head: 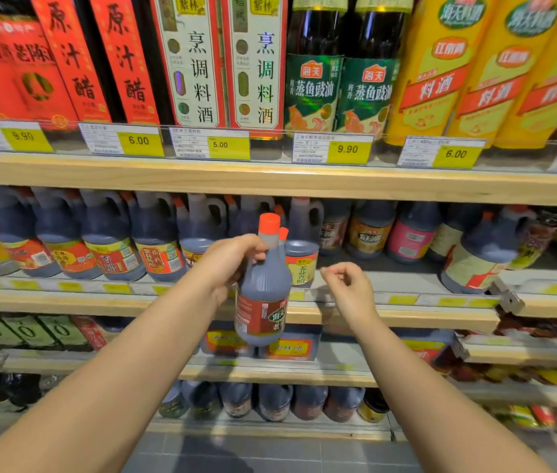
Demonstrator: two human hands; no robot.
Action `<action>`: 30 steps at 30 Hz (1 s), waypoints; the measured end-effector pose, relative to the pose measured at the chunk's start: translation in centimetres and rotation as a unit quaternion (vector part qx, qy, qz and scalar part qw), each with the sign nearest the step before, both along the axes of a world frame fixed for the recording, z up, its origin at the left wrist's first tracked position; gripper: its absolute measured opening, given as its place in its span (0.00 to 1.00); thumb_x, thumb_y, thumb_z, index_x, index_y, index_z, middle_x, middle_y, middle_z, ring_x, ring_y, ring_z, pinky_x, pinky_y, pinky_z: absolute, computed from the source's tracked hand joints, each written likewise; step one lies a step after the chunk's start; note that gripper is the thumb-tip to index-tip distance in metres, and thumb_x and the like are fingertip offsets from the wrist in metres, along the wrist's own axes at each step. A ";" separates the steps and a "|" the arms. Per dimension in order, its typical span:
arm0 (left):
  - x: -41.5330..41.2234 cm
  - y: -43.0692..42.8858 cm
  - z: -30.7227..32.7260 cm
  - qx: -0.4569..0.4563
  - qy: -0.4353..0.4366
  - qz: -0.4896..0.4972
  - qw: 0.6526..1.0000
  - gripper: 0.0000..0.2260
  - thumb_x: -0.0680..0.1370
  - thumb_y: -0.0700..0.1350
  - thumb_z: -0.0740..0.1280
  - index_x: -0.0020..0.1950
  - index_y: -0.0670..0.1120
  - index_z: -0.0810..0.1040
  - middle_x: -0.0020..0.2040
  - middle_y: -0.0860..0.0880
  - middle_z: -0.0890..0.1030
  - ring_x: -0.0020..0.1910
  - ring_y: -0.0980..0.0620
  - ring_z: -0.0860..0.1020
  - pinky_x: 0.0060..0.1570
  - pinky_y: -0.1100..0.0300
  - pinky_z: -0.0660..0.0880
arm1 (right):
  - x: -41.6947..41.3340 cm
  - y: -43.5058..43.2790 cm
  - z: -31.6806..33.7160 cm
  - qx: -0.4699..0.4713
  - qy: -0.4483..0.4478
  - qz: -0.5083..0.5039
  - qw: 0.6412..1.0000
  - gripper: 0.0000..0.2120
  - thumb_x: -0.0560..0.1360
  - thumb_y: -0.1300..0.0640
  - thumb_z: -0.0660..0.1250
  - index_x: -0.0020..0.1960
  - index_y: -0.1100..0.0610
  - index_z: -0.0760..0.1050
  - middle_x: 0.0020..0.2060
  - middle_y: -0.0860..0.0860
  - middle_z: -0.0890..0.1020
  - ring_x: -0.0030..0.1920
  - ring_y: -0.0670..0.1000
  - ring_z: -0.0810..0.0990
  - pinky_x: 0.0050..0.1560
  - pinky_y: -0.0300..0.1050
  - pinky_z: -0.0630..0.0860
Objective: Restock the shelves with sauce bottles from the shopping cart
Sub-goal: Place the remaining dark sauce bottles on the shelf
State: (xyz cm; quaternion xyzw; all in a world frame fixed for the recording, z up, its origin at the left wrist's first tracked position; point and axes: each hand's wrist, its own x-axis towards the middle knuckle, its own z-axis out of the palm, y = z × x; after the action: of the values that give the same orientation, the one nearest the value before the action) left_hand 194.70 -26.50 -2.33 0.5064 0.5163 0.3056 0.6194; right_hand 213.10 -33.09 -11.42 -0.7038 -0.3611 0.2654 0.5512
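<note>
The bottle (263, 295) is held by the left hand (232, 257). Its grip is curled round the shoulder just under the orange cap (269, 222), and the forearm is stretched forward. The bottle, dark with a red label, is held upright in the air in front of the edge of the middle shelf (406, 315), before a row of jugs (154, 233). The right hand (348, 288) is raised just beside it, its grip loosely curled with nothing pinched. On the top shelf (270, 180), labels reading 烹调料酒 (202, 73) and 蒸鱼豉油 (314, 88) can be read, with yellow price tags (220, 145) below marked 5.00 and 9.90.
</note>
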 end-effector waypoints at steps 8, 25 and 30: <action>3.1 -2.5 2.4 -0.181 -0.096 -0.076 0.976 0.08 0.75 0.42 0.60 0.39 0.44 0.77 0.39 0.49 0.78 0.41 0.54 0.76 0.43 0.64 0.72 | -2.4 -3.9 0.5 0.023 -0.072 0.042 0.996 0.05 0.73 0.57 0.70 0.42 0.51 0.75 0.38 0.48 0.78 0.40 0.45 0.76 0.44 0.38 0.74; 6.3 -7.0 1.7 -0.261 -0.180 -0.180 0.931 0.15 0.76 0.35 0.52 0.51 0.41 0.78 0.48 0.49 0.79 0.53 0.50 0.77 0.61 0.57 0.70 | -1.2 -5.2 0.2 -0.014 -0.229 -0.108 0.967 0.32 0.64 0.48 0.71 0.65 0.56 0.69 0.58 0.54 0.74 0.60 0.54 0.71 0.58 0.47 0.70; 5.6 -4.1 -2.2 -0.119 -0.049 -0.103 0.986 0.19 0.77 0.34 0.52 0.63 0.45 0.75 0.51 0.51 0.77 0.50 0.53 0.75 0.51 0.58 0.70 | 2.1 -4.0 2.7 0.008 -0.154 -0.129 0.980 0.38 0.58 0.53 0.79 0.64 0.53 0.67 0.55 0.46 0.68 0.54 0.47 0.71 0.51 0.42 0.71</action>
State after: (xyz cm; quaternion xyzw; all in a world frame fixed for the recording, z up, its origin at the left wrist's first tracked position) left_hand 200.35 -30.63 -4.53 0.4640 0.4628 0.2014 0.7280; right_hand 215.19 -37.04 -8.73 -0.7725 -0.3498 0.0776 0.5244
